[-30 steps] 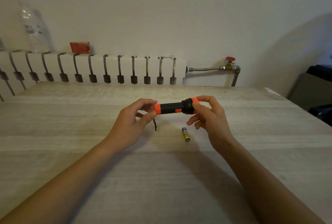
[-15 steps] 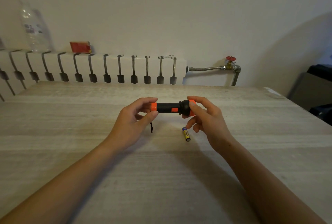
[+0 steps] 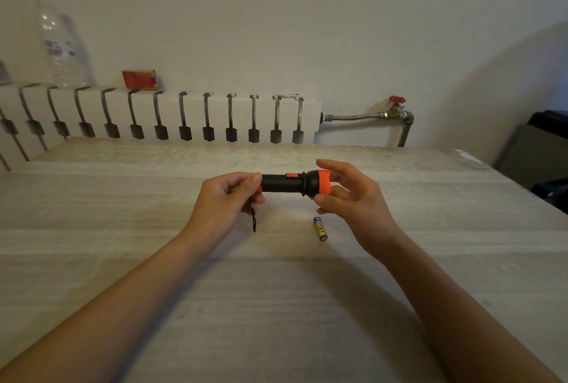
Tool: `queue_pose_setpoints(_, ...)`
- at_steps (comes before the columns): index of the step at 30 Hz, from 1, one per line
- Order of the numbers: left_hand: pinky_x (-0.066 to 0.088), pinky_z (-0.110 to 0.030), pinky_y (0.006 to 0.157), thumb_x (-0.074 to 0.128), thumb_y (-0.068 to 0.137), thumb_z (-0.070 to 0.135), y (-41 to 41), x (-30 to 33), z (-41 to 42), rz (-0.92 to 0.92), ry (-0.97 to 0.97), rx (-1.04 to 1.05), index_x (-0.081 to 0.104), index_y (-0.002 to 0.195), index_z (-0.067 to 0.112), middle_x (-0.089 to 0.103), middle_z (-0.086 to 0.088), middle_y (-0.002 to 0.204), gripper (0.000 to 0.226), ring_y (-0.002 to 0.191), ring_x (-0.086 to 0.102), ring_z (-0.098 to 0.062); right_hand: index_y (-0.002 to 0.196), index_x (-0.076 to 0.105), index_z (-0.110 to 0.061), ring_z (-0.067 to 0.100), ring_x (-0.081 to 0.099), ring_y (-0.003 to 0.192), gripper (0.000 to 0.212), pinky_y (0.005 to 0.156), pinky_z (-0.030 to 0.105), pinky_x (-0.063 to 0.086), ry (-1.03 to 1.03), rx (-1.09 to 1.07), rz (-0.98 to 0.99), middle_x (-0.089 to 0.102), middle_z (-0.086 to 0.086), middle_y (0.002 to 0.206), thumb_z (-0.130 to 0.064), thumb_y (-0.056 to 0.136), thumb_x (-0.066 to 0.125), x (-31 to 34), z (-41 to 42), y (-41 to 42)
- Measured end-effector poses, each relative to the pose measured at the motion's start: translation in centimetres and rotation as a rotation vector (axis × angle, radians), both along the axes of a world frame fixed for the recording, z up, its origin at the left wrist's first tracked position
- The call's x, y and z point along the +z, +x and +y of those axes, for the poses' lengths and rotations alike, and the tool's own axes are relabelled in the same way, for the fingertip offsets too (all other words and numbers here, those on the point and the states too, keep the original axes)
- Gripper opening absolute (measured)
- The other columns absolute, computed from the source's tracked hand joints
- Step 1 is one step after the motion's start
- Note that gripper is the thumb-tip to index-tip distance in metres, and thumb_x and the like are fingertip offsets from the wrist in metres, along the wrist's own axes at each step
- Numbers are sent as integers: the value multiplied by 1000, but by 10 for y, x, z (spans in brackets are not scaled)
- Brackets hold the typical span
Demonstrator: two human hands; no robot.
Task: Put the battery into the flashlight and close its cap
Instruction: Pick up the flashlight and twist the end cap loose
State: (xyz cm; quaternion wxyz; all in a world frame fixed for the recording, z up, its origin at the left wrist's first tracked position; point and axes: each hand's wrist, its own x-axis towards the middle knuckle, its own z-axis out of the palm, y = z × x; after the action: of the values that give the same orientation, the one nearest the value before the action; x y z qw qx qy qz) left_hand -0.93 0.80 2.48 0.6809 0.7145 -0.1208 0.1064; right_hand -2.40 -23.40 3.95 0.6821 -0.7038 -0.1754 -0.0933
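Note:
A black flashlight with an orange head ring and an orange switch lies level in the air above the table. My left hand pinches its tail end, covering the orange cap there; a black wrist cord hangs below. My right hand cups the orange head, thumb under it and fingers spread behind. A blue and yellow battery lies on the table just below the head, touched by neither hand.
The pale wooden table stretches around my arms. Behind its far edge stands a white radiator with a plastic bottle and a red box on top. A pipe with a red valve runs right; dark furniture sits far right.
My left fingers have closed over the tail cap, which showed orange before. My right fingers have loosened and spread around the head. The flashlight has rolled so its switch faces up.

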Motion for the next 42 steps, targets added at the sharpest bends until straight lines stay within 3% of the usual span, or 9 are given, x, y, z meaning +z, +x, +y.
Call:
queue_pose_setpoints(3, 57, -24, 66, 62, 98, 27, 0, 0, 0, 19, -2, 4, 78, 99, 14, 76, -4, 77, 20, 67, 69, -14, 125, 65, -21, 34, 71, 96, 54, 79, 47, 62, -13, -11, -3, 67, 13, 117, 12, 82, 70, -1, -1, 0)
queue_pose_setpoints(10, 59, -25, 68, 67, 95, 22, -2, 2, -2, -11, -19, -19, 75, 113, 16, 79, -3, 85, 20, 75, 71, -14, 125, 66, -23, 27, 74, 93, 42, 75, 34, 61, -12, -39, 25, 68, 10, 114, -1, 90, 69, -2, -4, 2)
queue_pose_setpoints(19, 60, -27, 69, 69, 94, 16, -4, 2, -3, -42, 1, -46, 74, 114, 19, 79, -2, 88, 21, 78, 73, -17, 115, 72, -15, 21, 66, 66, 23, 61, 31, 57, 24, -84, 115, 74, 9, 85, -25, 98, 59, -3, -3, 5)
queue_pose_setpoints(22, 60, -29, 70, 69, 92, 16, -5, 2, -2, -58, 23, -64, 73, 116, 19, 78, -3, 89, 24, 77, 73, -17, 104, 73, -11, 19, 60, 59, 32, 54, 27, 52, -4, -102, 131, 72, 14, 80, -38, 98, 57, -2, -2, 4)
queue_pose_setpoints(25, 60, -29, 69, 71, 91, 13, -5, 2, -3, -70, 27, -82, 73, 116, 17, 77, -3, 87, 25, 75, 72, -17, 93, 69, 1, 16, 54, 50, 57, 49, 25, 47, -21, -145, 167, 67, 7, 63, -55, 91, 55, -1, -2, 4)
queue_pose_setpoints(28, 60, -30, 66, 73, 89, 9, -7, 3, -6, -87, 24, -107, 73, 114, 16, 75, -4, 85, 26, 72, 71, -17, 88, 63, 11, 15, 47, 43, 68, 41, 24, 39, 7, -182, 224, 57, 7, 55, -55, 95, 53, -1, -3, 6)
queue_pose_setpoints(34, 58, -26, 66, 75, 87, 9, -11, 4, -7, -135, 48, -127, 72, 114, 20, 76, -12, 89, 29, 73, 73, -22, 76, 66, -8, 14, 47, 38, 54, 36, 22, 39, 5, -242, 253, 57, 4, 48, -57, 94, 52, -1, -3, 7)
queue_pose_setpoints(39, 59, -26, 66, 77, 85, 10, -12, 4, -9, -148, 45, -95, 73, 109, 23, 77, -6, 86, 27, 73, 74, -23, 93, 70, -16, 16, 62, 46, 36, 43, 23, 50, -74, -274, 146, 75, 9, 66, -48, 96, 55, -2, -2, 5)
queue_pose_setpoints(42, 58, -23, 64, 79, 84, 9, -13, 5, -9, -164, 54, -76, 74, 107, 23, 77, 0, 83, 28, 72, 73, -19, 101, 69, -21, 14, 69, 57, 20, 51, 24, 55, -119, -261, 128, 78, -1, 76, -39, 91, 67, -2, -1, 6)
